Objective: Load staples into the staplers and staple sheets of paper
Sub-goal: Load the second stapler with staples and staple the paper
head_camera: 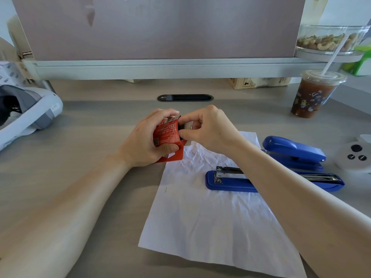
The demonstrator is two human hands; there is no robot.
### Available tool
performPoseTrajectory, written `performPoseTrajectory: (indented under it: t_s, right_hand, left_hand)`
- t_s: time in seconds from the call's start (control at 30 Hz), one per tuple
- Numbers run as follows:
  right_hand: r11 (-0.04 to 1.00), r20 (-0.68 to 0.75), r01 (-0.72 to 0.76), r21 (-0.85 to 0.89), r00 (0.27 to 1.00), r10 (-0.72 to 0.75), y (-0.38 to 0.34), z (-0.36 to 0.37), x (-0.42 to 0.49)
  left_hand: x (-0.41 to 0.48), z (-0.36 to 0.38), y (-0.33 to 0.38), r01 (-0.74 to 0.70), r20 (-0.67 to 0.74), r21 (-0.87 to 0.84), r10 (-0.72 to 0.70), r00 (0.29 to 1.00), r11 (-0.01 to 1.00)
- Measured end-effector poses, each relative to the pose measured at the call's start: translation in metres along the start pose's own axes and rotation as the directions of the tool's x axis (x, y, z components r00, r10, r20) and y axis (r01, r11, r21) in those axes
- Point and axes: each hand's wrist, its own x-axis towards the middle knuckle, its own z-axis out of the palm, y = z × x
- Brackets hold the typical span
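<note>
Thumb and fingertips of our right hand (210, 130) pinch a grey piece (188, 125) at the mouth of the red staple box (166, 132). Our left hand (143, 142) grips the box, fingers curled round it. Just below lies the creased paper (210, 221), with the blue stapler (228, 182) on it to the right of the fingers, metal track bared.

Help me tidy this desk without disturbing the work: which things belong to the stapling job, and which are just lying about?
Job: red staple box in left hand, staples pinched by right hand, open stapler, closed stapler, crumpled paper sheet.
Lying about: iced drink cup, nut container, white round device, grey-white gadget.
</note>
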Motion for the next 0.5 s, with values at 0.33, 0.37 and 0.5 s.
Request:
performPoseTrajectory:
  t_s: [0.33,0.37,0.5]
  right_hand:
    - [0.997,-0.010,-0.027,-0.067,1.000,0.026,-0.0006,0.0035,-0.0017]
    - [0.997,0.001,-0.034,-0.063,0.999,0.034,-0.0004,0.0038,-0.0017]
    - [0.992,0.043,-0.039,-0.119,0.998,0.044,0.0002,0.0029,-0.0008]
  left_hand:
    - [-0.0008,-0.0003,0.0029,-0.018,0.001,0.036,0.018,1.000,0.999]
    - [-0.0007,-0.0003,0.0034,-0.020,0.002,0.042,0.020,1.000,0.999]
    - [-0.0004,0.0003,0.0023,-0.029,0.016,0.079,0.028,0.999,0.996]
